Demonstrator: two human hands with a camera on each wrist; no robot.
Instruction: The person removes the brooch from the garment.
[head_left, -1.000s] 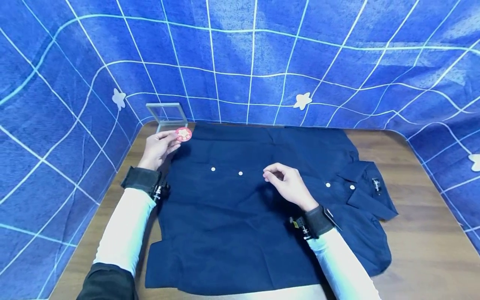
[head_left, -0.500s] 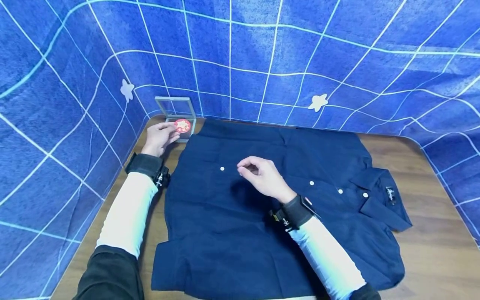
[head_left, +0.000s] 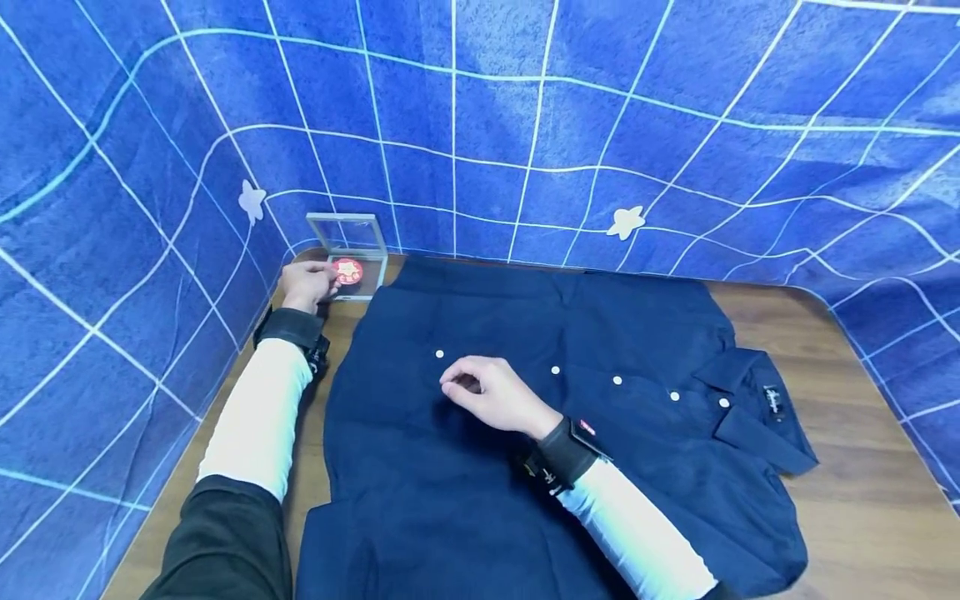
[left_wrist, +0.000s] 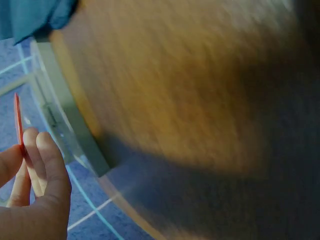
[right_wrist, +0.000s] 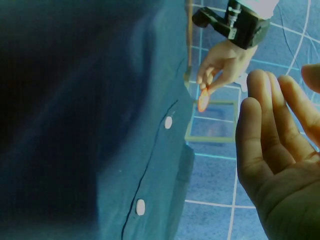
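Wooden table: one shirt, one badge

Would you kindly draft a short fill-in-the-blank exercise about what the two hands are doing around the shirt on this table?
1. The left hand pinches a round ____ badge.
2. The badge is held over a clear square ____ at the table's far left corner.
3. The right hand hovers over the dark ____ shirt.
4. The shirt's collar points toward the person's ____ side.

Missing words: red; box; blue; right
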